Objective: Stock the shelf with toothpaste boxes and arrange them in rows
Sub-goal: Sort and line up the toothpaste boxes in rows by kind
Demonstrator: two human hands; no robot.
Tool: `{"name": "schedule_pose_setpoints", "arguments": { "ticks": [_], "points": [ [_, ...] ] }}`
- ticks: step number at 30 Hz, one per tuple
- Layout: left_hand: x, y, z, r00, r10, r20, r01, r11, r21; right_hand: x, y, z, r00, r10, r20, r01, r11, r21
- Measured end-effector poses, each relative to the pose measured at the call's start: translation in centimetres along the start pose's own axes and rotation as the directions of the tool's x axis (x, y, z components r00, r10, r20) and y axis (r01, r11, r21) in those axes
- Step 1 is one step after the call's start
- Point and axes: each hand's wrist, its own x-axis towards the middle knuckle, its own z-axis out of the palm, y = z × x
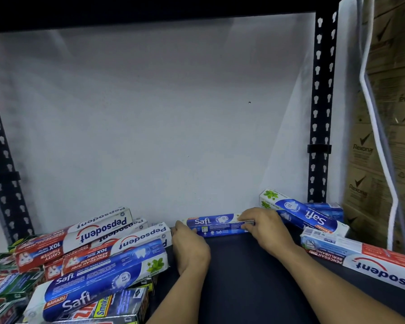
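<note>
Several toothpaste boxes lie heaped at the lower left of the frame. Green and dark cartons [2, 284] there are cut off by the edge, and their print is too blurred to read. Above them are red and white Pepsodent boxes [98, 230], stacked askew and upside down to the camera. A long blue and white Safi box [98, 277] lies slanted across the pile.

Right of the heap, the left hand [192, 249] rests on the black shelf board [243, 272] with its back to the camera. One fingertip touches the left end of a blue Safi toothpaste box [216, 224]. The other fingers are hidden under the hand, so I cannot tell whether they grip. This box lies lengthwise at the back of the shelf, against the white wall [161, 113]. The right hand [264, 228] covers its right end, fingers together and curled over the top edge.

Further right, two more blue Safi boxes [306, 216] lean on each other, partly hidden by the hand. A red and white Pepsodent carton [365, 260] runs out of the lower right corner. Behind them stands a black slotted upright [319, 113]. A white cord [379, 136] and brown cardboard cases [388, 136] fill the right edge.
</note>
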Motion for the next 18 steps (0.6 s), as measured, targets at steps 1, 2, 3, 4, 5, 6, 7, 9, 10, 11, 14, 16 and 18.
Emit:
{"name": "schedule_pose_setpoints", "arguments": {
  "ticks": [1, 2, 3, 4, 5, 6, 7, 9, 10, 11, 14, 16, 18],
  "points": [
    [0.0, 0.0, 0.0, 1.0, 0.0, 0.001, 0.0, 1.0, 0.0, -0.1, 0.1, -0.1, 1.0, 0.002, -0.003, -0.002, 1.0, -0.003],
    [0.0, 0.0, -0.1, 1.0, 0.002, 0.0, -0.002, 1.0, -0.005, -0.2, 0.1, -0.2, 1.0, 0.007, -0.004, -0.007, 1.0, -0.006],
    [0.0, -0.1, 0.0, 1.0, 0.006, -0.004, -0.006, 1.0, -0.013, -0.3, 0.1, -0.2, 1.0, 0.01, -0.006, -0.01, 1.0, -0.008],
    [0.1, -0.2, 0.1, 1.0, 0.007, -0.006, -0.007, 1.0, -0.019, -0.4, 0.1, -0.3, 1.0, 0.013, -0.007, -0.013, 1.0, -0.009],
    [0.0, -0.1, 0.1, 1.0, 0.004, -0.006, -0.005, 1.0, -0.025, -0.5, 0.1, -0.3, 1.0, 0.014, -0.011, -0.014, 1.0, -0.009],
    [0.0, -0.1, 0.1, 1.0, 0.004, -0.005, -0.004, 1.0, -0.026, -0.5, 0.1, -0.4, 1.0, 0.016, -0.014, -0.016, 1.0, -0.008],
    [0.0, -0.1, 0.0, 1.0, 0.007, 0.0, -0.007, 1.0, -0.027, -0.6, 0.0, -0.4, 1.0, 0.016, -0.011, -0.016, 1.0, -0.008],
    [-0.2, -0.3, 0.1, 1.0, 0.023, 0.012, -0.022, 0.999, -0.039, -0.7, 0.0, -0.4, 1.0, 0.021, 0.001, -0.021, 1.0, -0.003],
    [-0.3, -0.4, 0.0, 0.999, 0.034, 0.018, -0.034, 0.999, -0.041, -0.8, 0.0, -0.5, 1.0, 0.029, 0.006, -0.029, 1.0, 0.007],
    [-0.4, -0.5, 0.0, 0.998, 0.053, 0.021, -0.052, 0.998, -0.034, -1.0, 0.0, -0.5, 0.999, 0.041, 0.01, -0.041, 0.999, 0.02],
    [-0.8, -0.8, -0.4, 0.988, 0.142, 0.065, -0.143, 0.99, 0.013, -1.5, -0.3, -0.8, 0.998, 0.065, 0.004, -0.065, 0.997, 0.037],
    [-1.7, -0.6, -1.3, 0.971, 0.203, 0.127, -0.211, 0.976, 0.051, -1.7, -1.0, -0.9, 0.999, 0.021, -0.023, -0.021, 1.0, 0.022],
    [-3.2, -0.2, -2.8, 0.944, 0.289, 0.158, -0.3, 0.953, 0.048, -1.9, -1.9, -0.9, 0.997, -0.039, -0.06, 0.039, 0.999, 0.011]
  ]
}}
